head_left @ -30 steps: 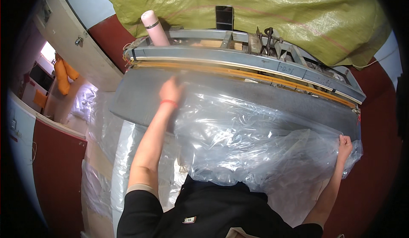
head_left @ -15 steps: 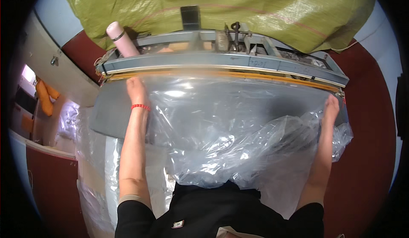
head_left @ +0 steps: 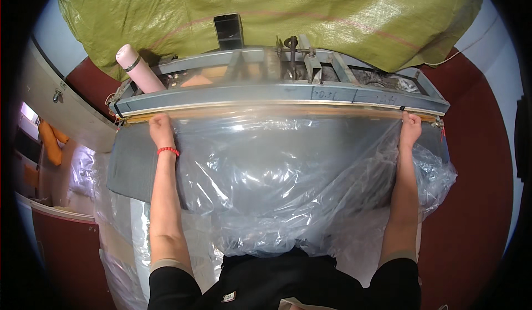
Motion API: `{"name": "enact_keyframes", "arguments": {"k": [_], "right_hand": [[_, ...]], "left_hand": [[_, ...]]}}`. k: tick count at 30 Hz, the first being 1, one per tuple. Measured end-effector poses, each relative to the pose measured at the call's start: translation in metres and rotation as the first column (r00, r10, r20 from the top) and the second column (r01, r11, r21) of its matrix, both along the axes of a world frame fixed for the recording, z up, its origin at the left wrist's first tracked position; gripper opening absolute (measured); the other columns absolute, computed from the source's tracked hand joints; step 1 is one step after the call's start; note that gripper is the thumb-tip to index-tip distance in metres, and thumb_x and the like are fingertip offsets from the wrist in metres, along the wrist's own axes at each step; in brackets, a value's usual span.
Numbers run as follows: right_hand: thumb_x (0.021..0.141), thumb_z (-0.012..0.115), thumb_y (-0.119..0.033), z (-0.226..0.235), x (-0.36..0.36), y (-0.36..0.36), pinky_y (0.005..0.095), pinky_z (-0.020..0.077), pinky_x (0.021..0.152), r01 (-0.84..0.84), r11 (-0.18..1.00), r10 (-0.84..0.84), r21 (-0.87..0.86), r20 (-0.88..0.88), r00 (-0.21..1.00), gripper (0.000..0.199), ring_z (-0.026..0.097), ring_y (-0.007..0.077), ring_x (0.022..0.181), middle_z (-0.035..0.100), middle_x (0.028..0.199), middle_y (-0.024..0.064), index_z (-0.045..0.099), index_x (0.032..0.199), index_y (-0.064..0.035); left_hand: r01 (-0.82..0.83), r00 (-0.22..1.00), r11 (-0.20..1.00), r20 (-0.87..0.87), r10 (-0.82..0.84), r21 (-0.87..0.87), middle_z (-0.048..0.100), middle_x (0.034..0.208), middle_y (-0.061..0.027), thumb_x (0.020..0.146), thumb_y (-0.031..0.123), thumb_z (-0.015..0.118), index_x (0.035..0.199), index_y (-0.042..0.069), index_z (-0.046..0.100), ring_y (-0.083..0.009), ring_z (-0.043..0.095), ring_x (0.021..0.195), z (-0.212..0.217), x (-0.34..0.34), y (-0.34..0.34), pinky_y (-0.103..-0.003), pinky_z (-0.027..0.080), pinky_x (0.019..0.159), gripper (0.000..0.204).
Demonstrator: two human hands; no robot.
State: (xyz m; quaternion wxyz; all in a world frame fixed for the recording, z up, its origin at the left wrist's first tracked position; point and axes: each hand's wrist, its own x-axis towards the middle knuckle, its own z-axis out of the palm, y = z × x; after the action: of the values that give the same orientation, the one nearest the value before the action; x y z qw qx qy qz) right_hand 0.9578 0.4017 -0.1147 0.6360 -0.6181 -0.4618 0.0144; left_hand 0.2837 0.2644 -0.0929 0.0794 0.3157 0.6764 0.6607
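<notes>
A clear plastic sheet (head_left: 288, 182) is spread over a grey padded surface (head_left: 130, 168), its lower part bunched against my front. My left hand (head_left: 162, 128) is closed on the sheet's far left part, just in front of an orange-brown strip (head_left: 221, 113). At the far right part, my right hand (head_left: 410, 128) pinches the sheet close to the same strip. Between the two hands the film's far edge lies along the strip. Loose film hangs in folds to the right of my right forearm.
Behind the strip runs a grey metal frame (head_left: 249, 95) with a metal clamp part (head_left: 292, 55). A pink bottle (head_left: 138, 69) leans in its left end. A phone (head_left: 228, 31) stands against a yellow-green woven tarp (head_left: 343, 10). At left is a door (head_left: 72, 105).
My right hand has moved left and up to the strip, drawing the sheet's right side with it. The film now lies flatter across the grey surface. My left hand still grips its part.
</notes>
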Motion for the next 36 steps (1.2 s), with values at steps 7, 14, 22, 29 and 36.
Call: {"name": "enact_keyframes", "arguments": {"k": [7, 14, 22, 29, 36], "right_hand": [[0.079, 0.053, -0.007, 0.023, -0.016, -0.012, 0.0203, 0.0364, 0.049, -0.177, 0.984, 0.154, -0.024, -0.384, 0.910, 0.006, 0.047, 0.0084, 0.052, 0.051, 0.060, 0.0027, 0.048, 0.080, -0.0052], [0.087, 0.053, -0.020, 0.041, -0.005, -0.051, 0.0190, 0.0329, 0.048, -0.286, 0.957, 0.278, -0.058, -0.108, 0.954, 0.024, 0.041, 0.0053, 0.051, 0.049, 0.059, -0.0001, 0.050, 0.069, -0.0044], [0.087, 0.051, -0.035, 0.044, 0.064, -0.221, 0.0299, 0.0281, 0.046, 0.043, 0.901, 0.008, -0.431, 0.115, 0.993, 0.052, 0.032, 0.0106, 0.047, 0.033, 0.046, 0.0016, 0.040, 0.050, 0.0001], [0.082, 0.059, -0.018, 0.018, 0.088, -0.255, 0.0311, 0.0443, 0.075, 0.195, 0.946, -0.083, -0.259, 0.387, 0.918, 0.019, 0.057, 0.0208, 0.082, 0.060, 0.091, 0.0117, 0.060, 0.088, 0.0006], [0.072, 0.069, -0.016, 0.167, -0.209, -0.208, 0.0333, 0.0432, 0.085, -0.772, 0.572, 0.813, -0.278, 0.064, 0.579, 0.040, 0.053, 0.0195, 0.101, 0.057, 0.108, 0.0076, 0.056, 0.108, -0.0065]], "left_hand": [[-0.188, 0.979, 0.975, 0.101, 0.177, 0.115, 0.050, 0.064, -0.0034, 0.087, 0.013, 0.043, 0.082, 0.007, 0.045, -0.0120, 0.051, 0.053, -0.019, -0.045, -0.002, -0.023, 0.044, 0.046, 0.008], [0.249, 0.858, 0.962, 0.486, -0.165, -0.113, 0.058, 0.071, -0.0085, 0.090, 0.024, 0.040, 0.085, 0.004, 0.051, -0.0153, 0.056, 0.053, 0.033, -0.001, -0.033, -0.023, 0.042, 0.044, 0.023], [0.650, 0.674, 0.760, 0.469, -0.571, -0.010, 0.059, 0.077, -0.0041, 0.084, 0.014, 0.053, 0.087, 0.001, 0.060, -0.0099, 0.054, 0.067, 0.029, 0.049, -0.081, -0.023, 0.043, 0.057, 0.016], [0.781, 0.610, 0.618, 0.322, -0.724, -0.087, 0.058, 0.065, 0.0001, 0.078, 0.010, 0.065, 0.072, 0.007, 0.057, -0.0045, 0.048, 0.057, 0.084, 0.147, -0.119, -0.019, 0.036, 0.051, 0.010], [0.752, 0.645, 0.628, 0.030, -0.763, -0.200, 0.052, 0.062, 0.0040, 0.072, 0.007, 0.071, 0.064, 0.006, 0.050, -0.0029, 0.044, 0.059, 0.105, 0.175, -0.150, -0.019, 0.036, 0.053, 0.023]]}}
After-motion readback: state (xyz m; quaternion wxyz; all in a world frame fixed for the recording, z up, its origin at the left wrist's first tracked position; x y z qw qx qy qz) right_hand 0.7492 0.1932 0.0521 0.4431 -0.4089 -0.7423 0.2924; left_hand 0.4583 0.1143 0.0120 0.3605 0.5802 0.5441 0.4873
